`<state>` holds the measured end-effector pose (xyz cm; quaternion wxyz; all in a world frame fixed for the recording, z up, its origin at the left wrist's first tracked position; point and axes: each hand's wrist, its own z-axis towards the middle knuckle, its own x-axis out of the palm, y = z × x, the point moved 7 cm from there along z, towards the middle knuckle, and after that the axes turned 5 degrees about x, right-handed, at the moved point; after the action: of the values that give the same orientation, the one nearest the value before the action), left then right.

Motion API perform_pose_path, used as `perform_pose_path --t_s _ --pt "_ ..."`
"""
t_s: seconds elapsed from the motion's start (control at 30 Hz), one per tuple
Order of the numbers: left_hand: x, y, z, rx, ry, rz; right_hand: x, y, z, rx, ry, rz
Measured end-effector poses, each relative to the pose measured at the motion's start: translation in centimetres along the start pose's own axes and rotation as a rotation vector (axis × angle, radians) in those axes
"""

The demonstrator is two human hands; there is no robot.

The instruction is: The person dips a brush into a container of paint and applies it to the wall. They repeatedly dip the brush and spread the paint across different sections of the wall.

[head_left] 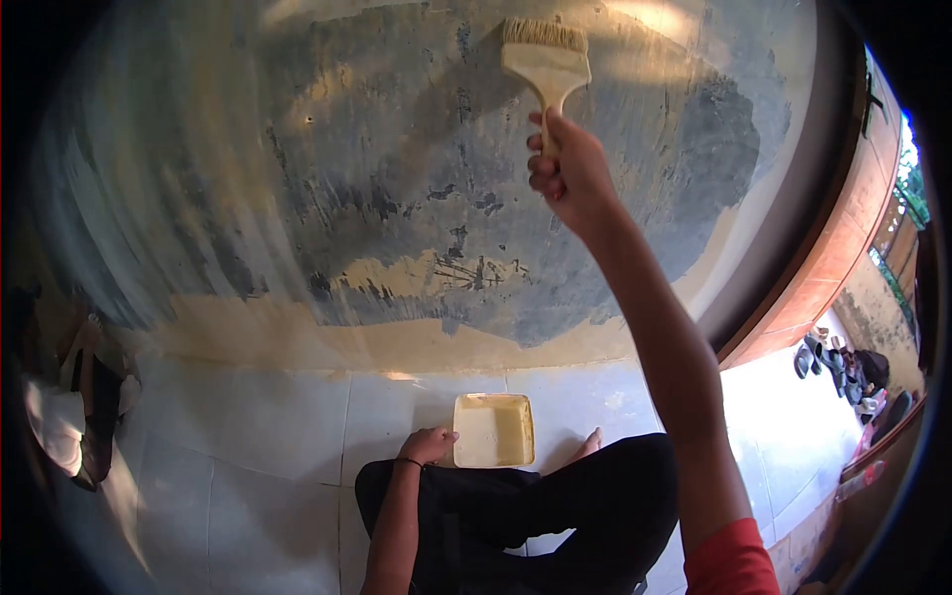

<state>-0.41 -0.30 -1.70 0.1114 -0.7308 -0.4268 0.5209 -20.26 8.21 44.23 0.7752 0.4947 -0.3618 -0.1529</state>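
- High on the wall (397, 198), a wide paintbrush (546, 61) with pale bristles and a light wooden handle presses against grey, patchy plaster; no writing is readable on it.
- Right hand (567, 171) has its fingers curled tight around the handle.
- Left hand (428, 444) rests loosely on the knee, touching the edge of a square tray (493, 430) of cream paint on the tiled floor (248, 446).
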Motion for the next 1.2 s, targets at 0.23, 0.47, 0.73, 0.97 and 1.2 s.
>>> perform_pose_path --t_s 0.23,0.47,0.73,0.97,1.2 --pt "-0.6 -0.4 1.5 0.070 -0.079 0.021 -4.0 -8.1 -3.7 0.154 -0.054 0.011" --pt "-1.0 -0.9 1.9 0.059 -0.058 0.015 -8.1 -16.5 -7.1 0.278 -0.089 0.019" --pt "-2.0 -2.0 3.2 0.043 -0.028 0.141 -11.4 -25.8 -11.2 0.424 -0.190 0.091" --pt "-1.5 -1.7 3.5 0.011 0.005 0.151 -14.1 -33.3 -15.1 0.596 -0.293 0.129" --pt "-1.8 -1.8 3.4 0.001 -0.068 0.119 -16.6 -37.3 -18.5 0.746 -0.410 0.252"
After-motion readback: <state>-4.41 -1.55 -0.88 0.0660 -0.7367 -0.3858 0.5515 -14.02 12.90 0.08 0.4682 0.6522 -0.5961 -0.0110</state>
